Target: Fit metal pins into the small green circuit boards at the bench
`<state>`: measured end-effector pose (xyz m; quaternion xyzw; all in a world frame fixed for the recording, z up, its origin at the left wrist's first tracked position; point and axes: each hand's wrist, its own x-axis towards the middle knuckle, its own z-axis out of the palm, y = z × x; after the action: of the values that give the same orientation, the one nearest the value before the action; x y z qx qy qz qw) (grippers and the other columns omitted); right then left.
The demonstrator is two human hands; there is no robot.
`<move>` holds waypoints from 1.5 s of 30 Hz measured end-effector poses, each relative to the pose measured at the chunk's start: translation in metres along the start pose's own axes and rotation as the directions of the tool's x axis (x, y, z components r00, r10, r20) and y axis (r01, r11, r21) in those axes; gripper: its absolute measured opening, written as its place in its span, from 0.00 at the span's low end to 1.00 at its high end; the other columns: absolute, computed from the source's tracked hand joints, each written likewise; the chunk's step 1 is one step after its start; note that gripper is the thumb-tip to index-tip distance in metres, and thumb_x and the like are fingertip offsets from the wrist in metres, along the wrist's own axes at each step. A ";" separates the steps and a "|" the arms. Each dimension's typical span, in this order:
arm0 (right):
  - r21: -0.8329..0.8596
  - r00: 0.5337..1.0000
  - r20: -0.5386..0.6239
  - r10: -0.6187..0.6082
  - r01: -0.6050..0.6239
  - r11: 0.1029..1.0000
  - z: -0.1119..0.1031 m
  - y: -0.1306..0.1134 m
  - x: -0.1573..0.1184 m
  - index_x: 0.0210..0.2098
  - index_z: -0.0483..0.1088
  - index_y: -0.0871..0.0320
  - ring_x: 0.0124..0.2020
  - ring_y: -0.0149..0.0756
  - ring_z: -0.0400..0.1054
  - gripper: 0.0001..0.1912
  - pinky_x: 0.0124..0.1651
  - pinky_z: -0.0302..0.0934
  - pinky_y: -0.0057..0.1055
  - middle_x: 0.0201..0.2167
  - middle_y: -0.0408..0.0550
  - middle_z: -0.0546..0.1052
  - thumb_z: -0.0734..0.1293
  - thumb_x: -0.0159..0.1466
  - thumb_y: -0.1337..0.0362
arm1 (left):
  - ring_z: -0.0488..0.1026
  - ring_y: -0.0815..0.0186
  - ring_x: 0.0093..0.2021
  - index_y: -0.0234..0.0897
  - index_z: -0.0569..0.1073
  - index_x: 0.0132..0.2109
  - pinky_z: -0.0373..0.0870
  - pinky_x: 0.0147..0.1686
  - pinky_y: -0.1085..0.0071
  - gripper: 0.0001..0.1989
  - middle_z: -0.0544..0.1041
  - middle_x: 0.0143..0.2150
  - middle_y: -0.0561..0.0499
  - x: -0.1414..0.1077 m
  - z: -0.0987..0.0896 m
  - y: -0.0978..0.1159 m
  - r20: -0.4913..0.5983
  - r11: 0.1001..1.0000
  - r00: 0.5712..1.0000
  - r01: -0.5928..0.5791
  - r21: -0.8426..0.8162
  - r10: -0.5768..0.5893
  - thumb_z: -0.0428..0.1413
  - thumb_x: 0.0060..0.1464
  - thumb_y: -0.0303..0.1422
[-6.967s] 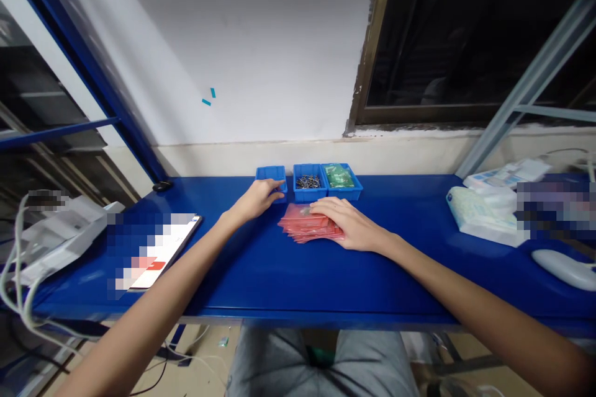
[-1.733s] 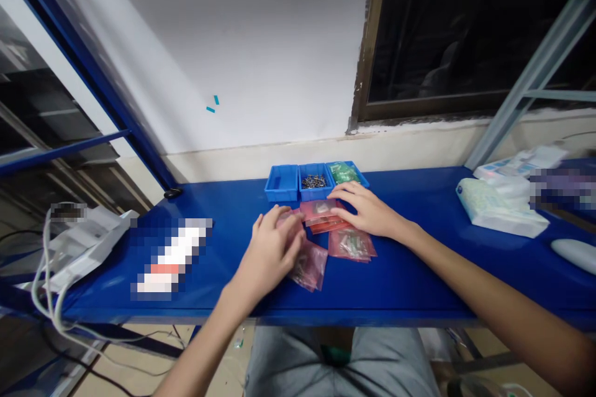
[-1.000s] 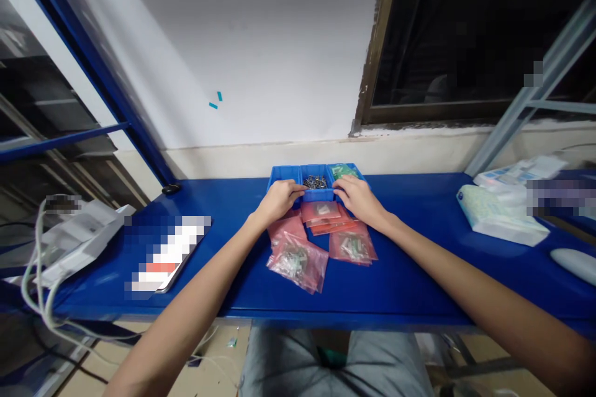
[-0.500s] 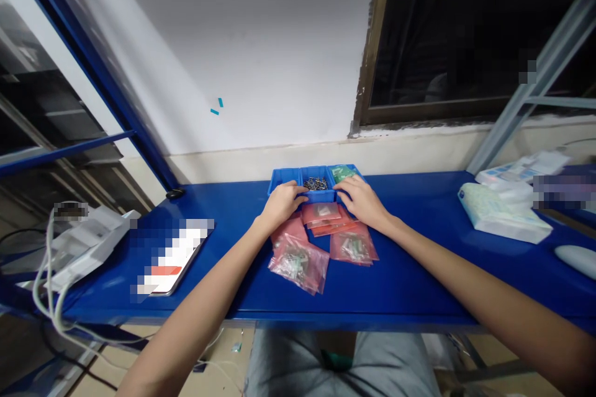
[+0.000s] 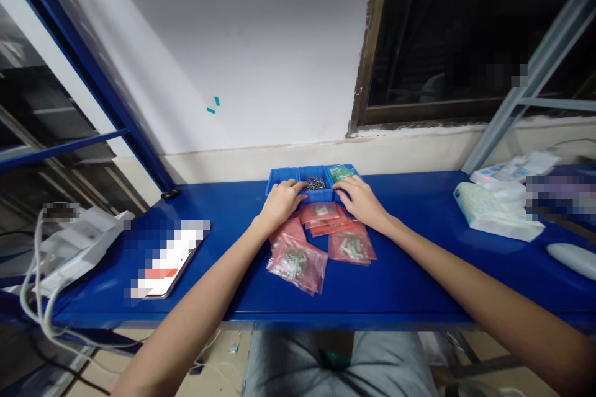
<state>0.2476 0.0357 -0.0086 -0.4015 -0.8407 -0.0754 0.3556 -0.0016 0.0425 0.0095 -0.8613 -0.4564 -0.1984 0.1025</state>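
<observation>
My left hand (image 5: 282, 201) and right hand (image 5: 361, 198), grip unclear, touched rectangular blue plastic bins (image 5: 319, 196) already lined up, while flat translucent-pink plastic packets (image 5: 298, 263) lay outside, just nearer me.

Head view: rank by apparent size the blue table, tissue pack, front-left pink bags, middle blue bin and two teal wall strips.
Blue table
Tissue pack
Front-left pink bags
Middle blue bin
Upper teal strip and lower teal strip: look alike, unranked
</observation>
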 end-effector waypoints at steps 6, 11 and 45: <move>-0.005 1.000 -0.015 -0.005 0.005 1.000 -0.001 0.001 0.000 0.44 0.75 0.59 0.45 0.46 0.67 0.12 0.52 0.63 0.44 0.41 0.53 0.78 0.59 0.68 0.70 | 0.71 0.55 0.46 0.37 0.68 0.61 0.65 0.45 0.62 0.20 0.76 0.47 0.42 -0.002 0.001 -0.004 -0.021 0.997 1.000 0.008 0.078 -0.006 0.52 0.66 0.39; -0.079 1.000 -0.029 0.002 -0.004 0.997 -0.005 0.001 -0.003 0.42 0.76 0.58 0.46 0.46 0.66 0.13 0.52 0.64 0.46 0.42 0.53 0.75 0.59 0.69 0.68 | 0.69 0.55 0.48 0.39 0.75 0.54 0.65 0.48 0.60 0.15 0.72 0.50 0.42 -0.004 0.001 -0.006 -0.076 0.998 0.997 -0.015 0.058 0.019 0.55 0.64 0.39; 0.791 0.871 0.296 0.392 -0.453 0.410 -0.025 -0.038 0.007 0.56 0.66 0.59 0.42 0.46 0.77 0.17 0.41 0.75 0.41 0.44 0.59 0.79 0.59 0.70 0.65 | 0.70 0.55 0.53 0.45 0.53 0.70 0.69 0.51 0.59 0.29 0.70 0.57 0.42 -0.076 -0.048 0.077 -0.085 0.965 0.994 0.043 -0.258 -0.068 0.52 0.66 0.39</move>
<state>0.2302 0.0040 0.0207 -0.3798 -0.6520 0.4435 0.4836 0.0118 -0.0745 0.0201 -0.8440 -0.4457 -0.2985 0.0062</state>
